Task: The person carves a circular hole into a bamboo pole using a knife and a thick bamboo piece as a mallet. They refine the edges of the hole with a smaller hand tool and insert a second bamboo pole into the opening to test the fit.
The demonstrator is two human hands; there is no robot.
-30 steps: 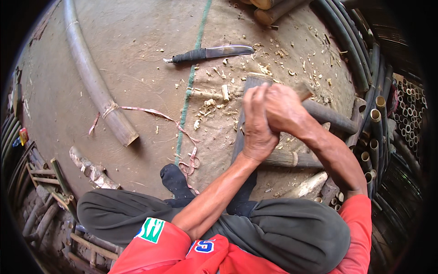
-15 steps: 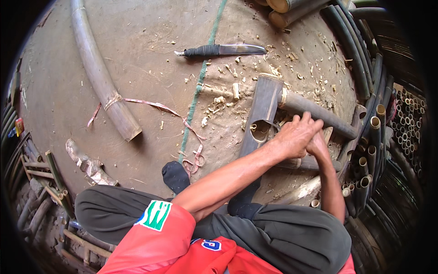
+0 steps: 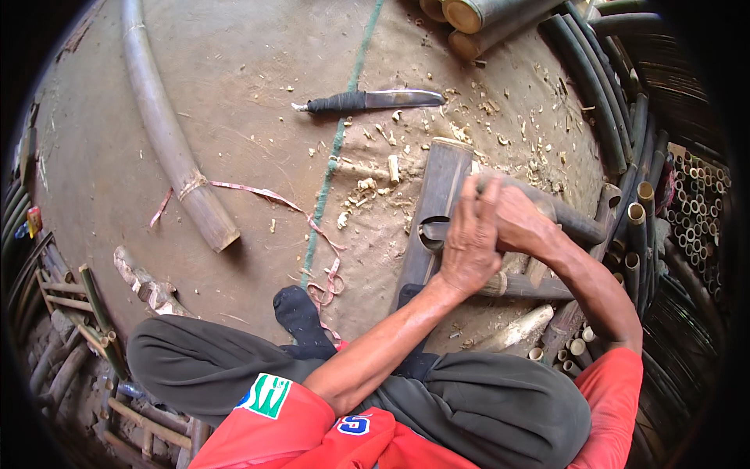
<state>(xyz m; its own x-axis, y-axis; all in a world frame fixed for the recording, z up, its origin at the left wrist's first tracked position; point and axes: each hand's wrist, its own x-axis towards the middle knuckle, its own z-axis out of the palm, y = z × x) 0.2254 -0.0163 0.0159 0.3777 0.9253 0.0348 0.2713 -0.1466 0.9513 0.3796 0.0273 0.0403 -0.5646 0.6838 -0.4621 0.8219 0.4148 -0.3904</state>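
Note:
A thick grey-brown bamboo tube (image 3: 437, 178), with an oval hole cut in its side, lies on the ground ahead of my knees. My left hand (image 3: 471, 238) is over the tube's right edge beside the hole, its long fingers pointing away and bent over at the tips. Pressed close on its right is my right hand (image 3: 517, 213), curled and partly covered by it. A dark flat piece (image 3: 437, 231) sticks out from under my left hand into the hole; whether it is a blade or bamboo I cannot tell. What my palms hold is hidden.
Thinner bamboo pieces (image 3: 566, 217) join the tube from the right. Beyond lies a knife (image 3: 391, 100) with a black-wrapped handle, among pale shavings (image 3: 367, 184). A long bamboo pole (image 3: 156, 102) and a pink measuring tape (image 3: 269, 193) lie left. Bamboo stacks line both sides.
My hands have shifted left, nearer the hole, and the left now lies over the right. My right elbow has swung outward. The whole view has shifted slightly.

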